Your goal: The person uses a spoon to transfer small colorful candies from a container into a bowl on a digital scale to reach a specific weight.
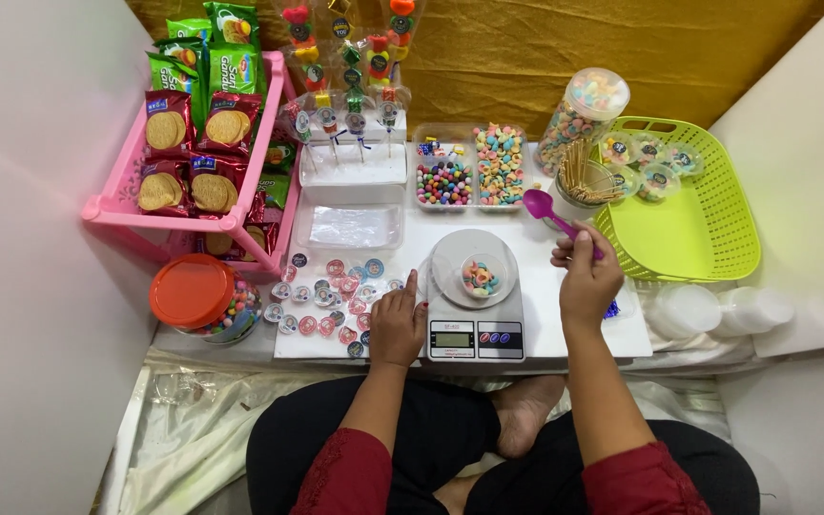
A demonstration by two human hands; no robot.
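My right hand [587, 281] holds a purple plastic spoon [547, 212] by its handle, bowl raised toward the back, to the right of a small digital kitchen scale [474, 336]. On the scale's round white platform sits a clear cup [481, 277] with a few pastel candy rings. My left hand [397, 322] rests palm down on the white board just left of the scale, fingers touching several round sticker lids [328, 296] scattered there.
Two clear trays of coloured candies [474, 170], a tilted jar of candy rings [579, 116], a cup of toothpicks [584, 179], a lime-green basket [708, 234] with filled cups, a pink rack of biscuit packets [193, 153], an orange-lidded jar [204, 298], candy skewers [350, 67], empty white containers [708, 310].
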